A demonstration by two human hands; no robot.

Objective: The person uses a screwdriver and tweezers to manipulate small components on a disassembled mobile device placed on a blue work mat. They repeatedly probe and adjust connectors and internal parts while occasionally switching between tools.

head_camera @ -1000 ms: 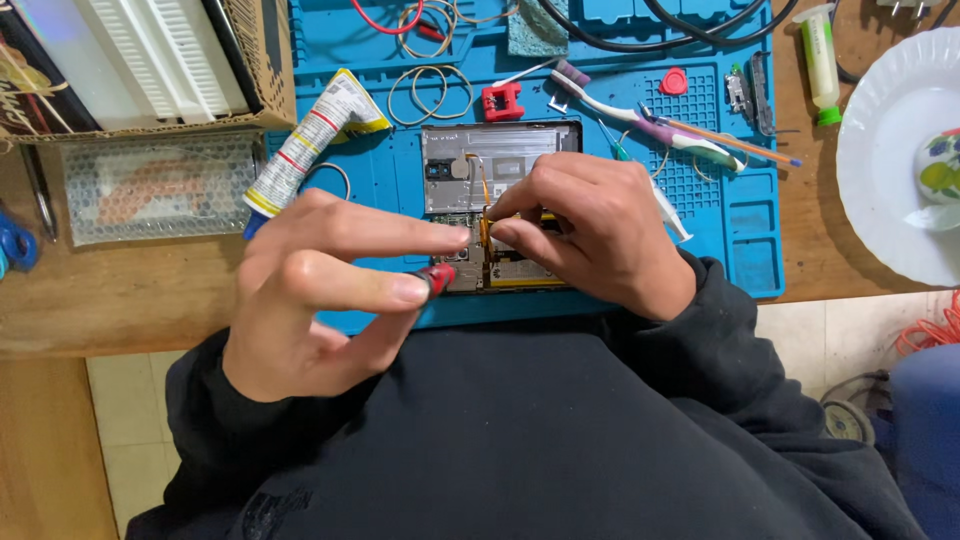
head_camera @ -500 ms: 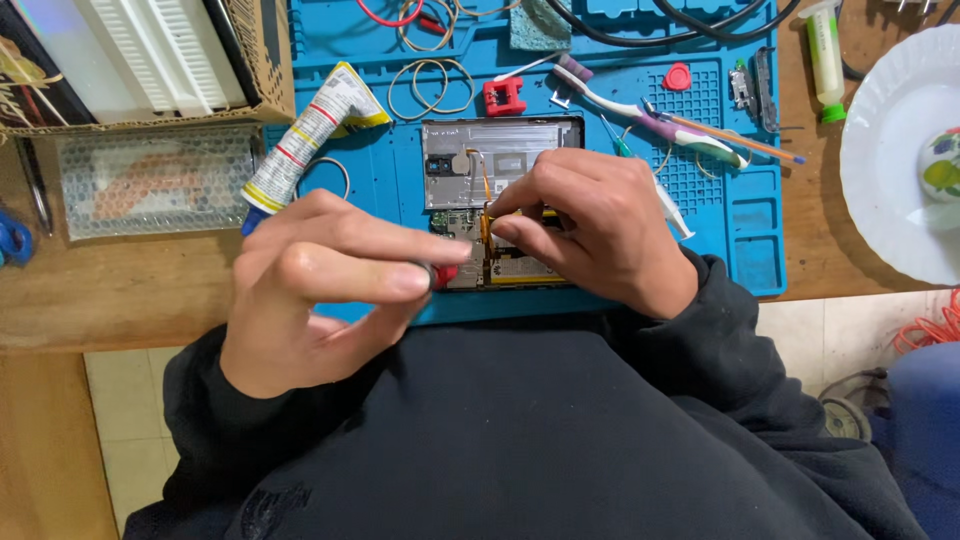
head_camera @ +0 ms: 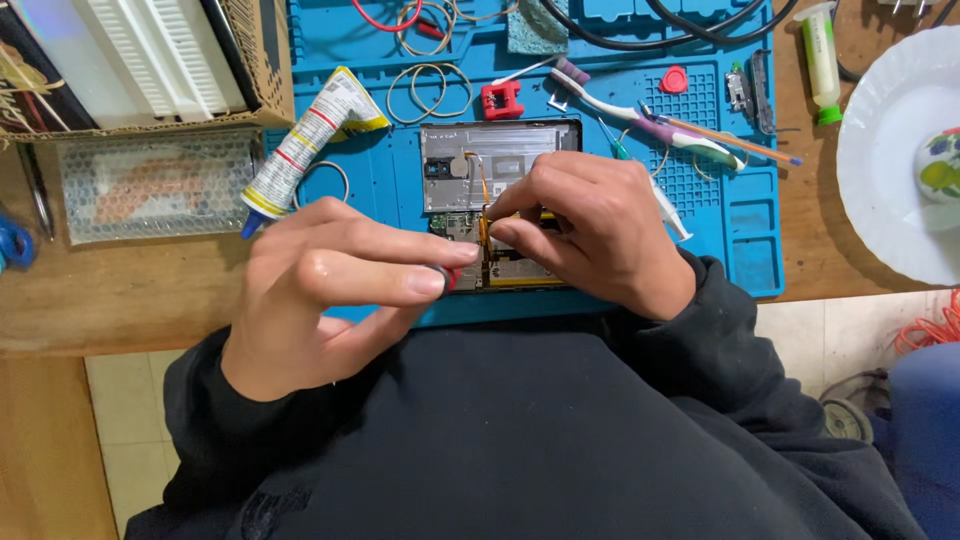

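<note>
Head view: right hand (head_camera: 590, 235) pinches an orange flex cable (head_camera: 484, 215) on the opened phone (head_camera: 497, 170) at the blue mat's (head_camera: 760, 230) near edge; left hand (head_camera: 320, 290) grips a red-tipped tool (head_camera: 447, 279). Tugging could tear the cable.

A matt blue rubbery mat (head_camera: 700, 190) lies on worn wood (head_camera: 130, 295), beside a glossy white plate (head_camera: 890, 160).

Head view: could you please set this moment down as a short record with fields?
Surface: blue mat on a wooden table
Work piece: opened phone, inner parts showing
Left hand: fingers pinch a small red item; what it is cannot be told
Right hand: fingertips on the orange strip inside the phone
Nearby: glue tube, toothbrush, white plate
</note>
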